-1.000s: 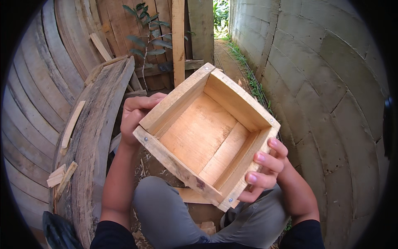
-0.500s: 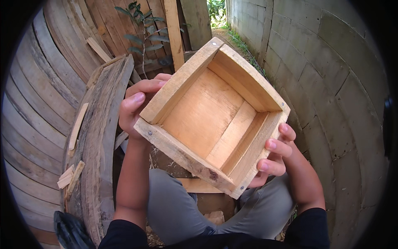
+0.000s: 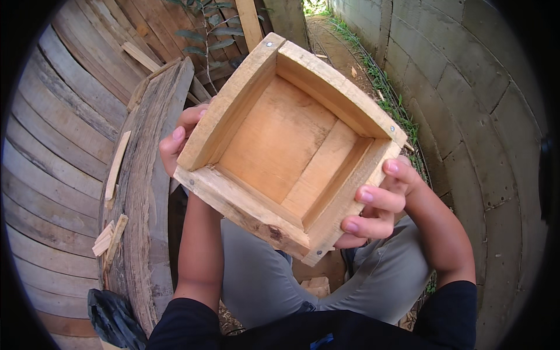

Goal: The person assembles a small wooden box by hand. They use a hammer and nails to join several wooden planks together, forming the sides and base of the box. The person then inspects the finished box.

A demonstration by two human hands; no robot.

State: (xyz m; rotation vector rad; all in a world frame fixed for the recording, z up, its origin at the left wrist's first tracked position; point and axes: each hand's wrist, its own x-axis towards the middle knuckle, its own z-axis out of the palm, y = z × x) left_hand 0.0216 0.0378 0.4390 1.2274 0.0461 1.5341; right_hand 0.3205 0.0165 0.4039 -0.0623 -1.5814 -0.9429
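Note:
Between my two hands I hold up a square, open-topped wooden box (image 3: 279,139), tilted so its inside faces me. Its walls are pale planks joined with nails at the corners, and the bottom is made of boards with a visible seam. My left hand (image 3: 182,137) grips the left corner, its fingers partly hidden behind the box. On the lower right wall, my right hand (image 3: 382,201) has its fingers curled over the outer face. A dark knot marks the near wall. Below the box are my bent legs in grey trousers.
At my left stands a rough timber bench (image 3: 140,192) with thin wood offcuts (image 3: 116,169) and a dark plastic bag (image 3: 114,318). A plank wall (image 3: 55,169) rises beyond it. A block wall (image 3: 466,116) runs along the right. A leafy plant (image 3: 213,41) grows ahead. A wood block (image 3: 317,286) lies between my legs.
The box has shifted left and slightly upward in view, still held by both hands and at nearly the same tilt. The view itself has moved a little.

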